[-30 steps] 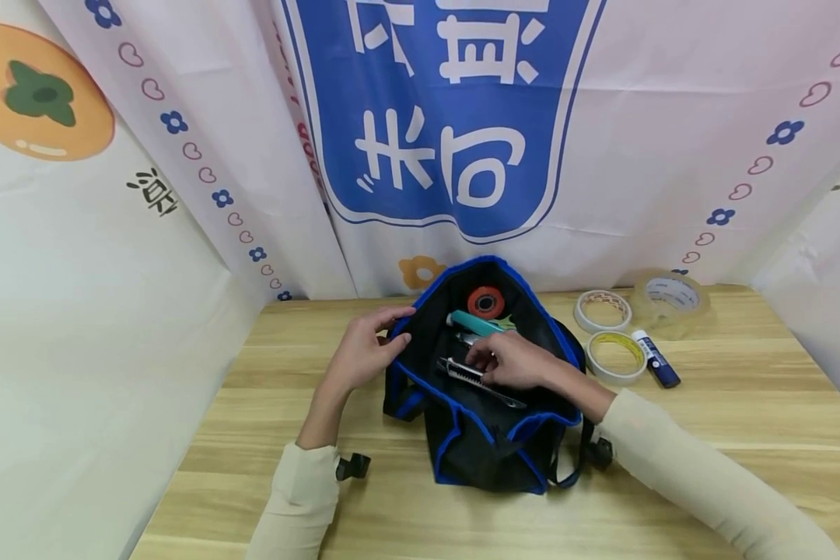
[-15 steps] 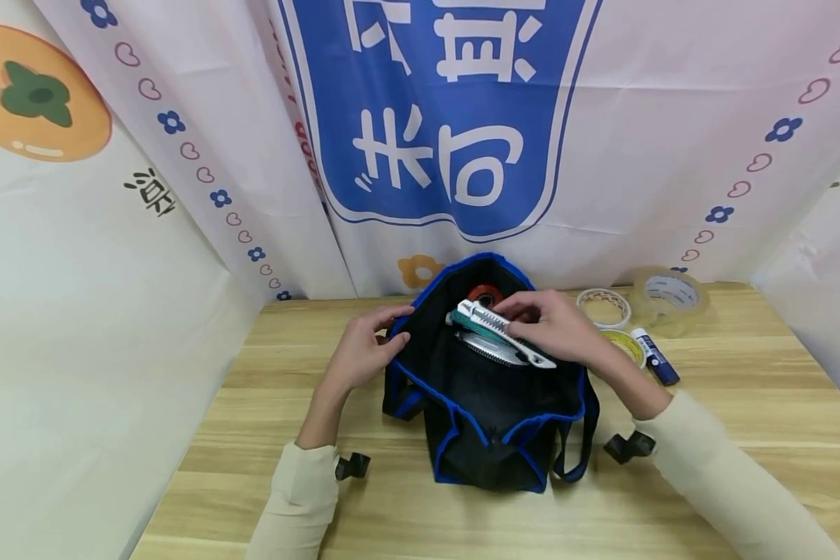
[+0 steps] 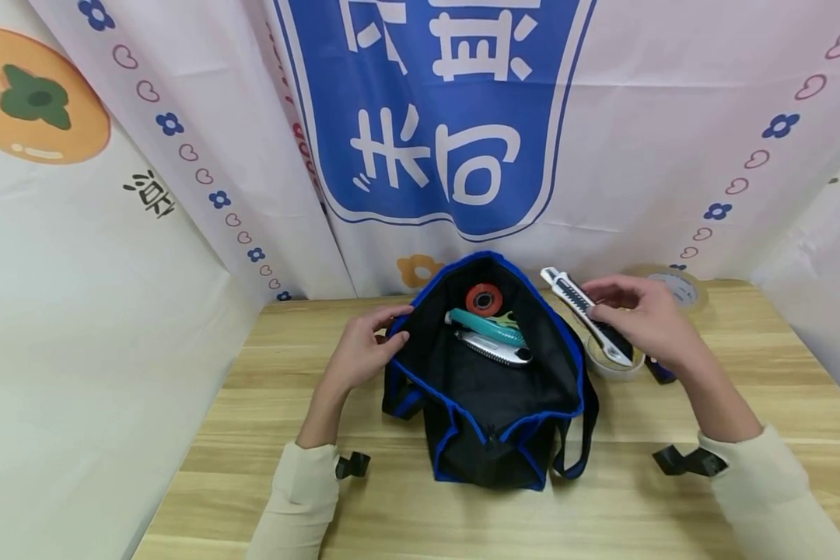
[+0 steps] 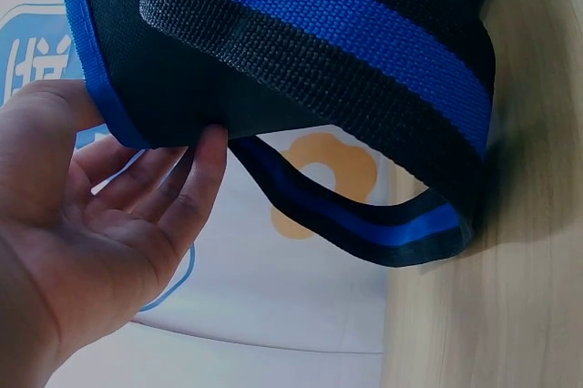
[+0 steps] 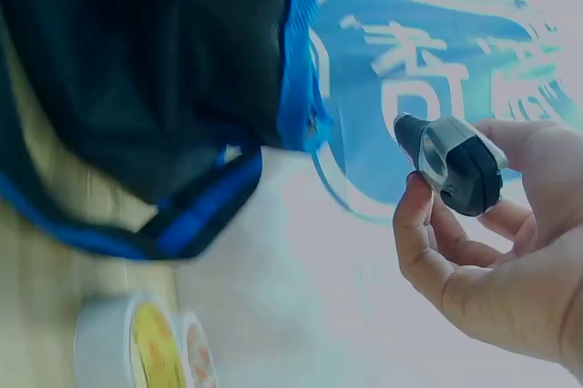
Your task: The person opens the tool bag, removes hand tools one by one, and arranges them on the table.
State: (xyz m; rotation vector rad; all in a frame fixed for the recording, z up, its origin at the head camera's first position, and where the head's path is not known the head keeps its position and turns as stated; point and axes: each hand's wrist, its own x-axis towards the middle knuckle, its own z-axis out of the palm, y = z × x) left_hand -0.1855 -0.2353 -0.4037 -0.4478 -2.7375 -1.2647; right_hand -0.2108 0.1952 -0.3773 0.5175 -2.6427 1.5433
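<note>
My left hand (image 3: 364, 350) grips the left rim of a black tool bag with blue trim (image 3: 490, 459), which stands with its mouth spread wide. In the left wrist view, the fingers (image 4: 196, 188) lie along the bag's side near its strap (image 4: 319, 19). My right hand (image 3: 644, 323) holds a silver-and-black utility knife (image 3: 577, 299) in the air, right of the bag. The right wrist view shows this utility knife (image 5: 455, 165) end-on between thumb and fingers. Inside the bag lie a red roll (image 3: 474, 299), a teal-handled cutter (image 3: 486, 325), a silver-handled tool (image 3: 493, 350) and something green.
Under the right hand on the wooden table (image 3: 308, 505), a tape roll with a yellow core (image 3: 619, 373) and a dark blue glue stick (image 3: 661, 373) are partly covered. Behind them shows a clear tape roll (image 3: 679, 288). A printed curtain (image 3: 637, 155) hangs along the table's back edge.
My right hand has lifted the utility knife out of the bag and carried it right, over the tape rolls. The left hand keeps its grip on the rim.
</note>
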